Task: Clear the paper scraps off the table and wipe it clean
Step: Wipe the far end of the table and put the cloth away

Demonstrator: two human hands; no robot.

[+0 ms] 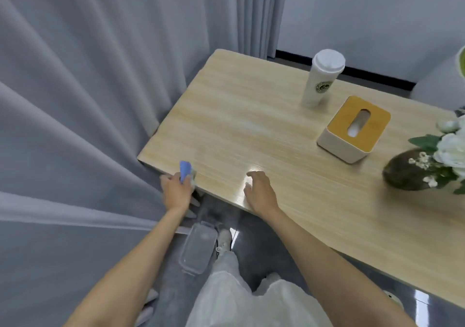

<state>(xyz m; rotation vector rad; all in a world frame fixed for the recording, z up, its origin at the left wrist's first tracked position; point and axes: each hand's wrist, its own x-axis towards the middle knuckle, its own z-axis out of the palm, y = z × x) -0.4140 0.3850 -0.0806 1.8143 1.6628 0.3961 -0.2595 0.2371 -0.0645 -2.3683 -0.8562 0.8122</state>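
My left hand (176,188) is at the near left corner of the light wooden table (251,125), closed on a blue cloth (185,170) whose tip sticks up above the fingers. A pale scrap seems pressed beside the cloth, too blurred to be sure. My right hand (260,192) rests flat on the table's front edge, fingers spread, holding nothing. No loose paper scraps show on the tabletop.
A white lidded cup (320,79), a tissue box (353,129) with a wooden lid, and a dark vase of white flowers (407,170) stand on the right half. A clear plastic container (197,247) lies on the floor by my feet. Grey curtains (88,100) hang at the left.
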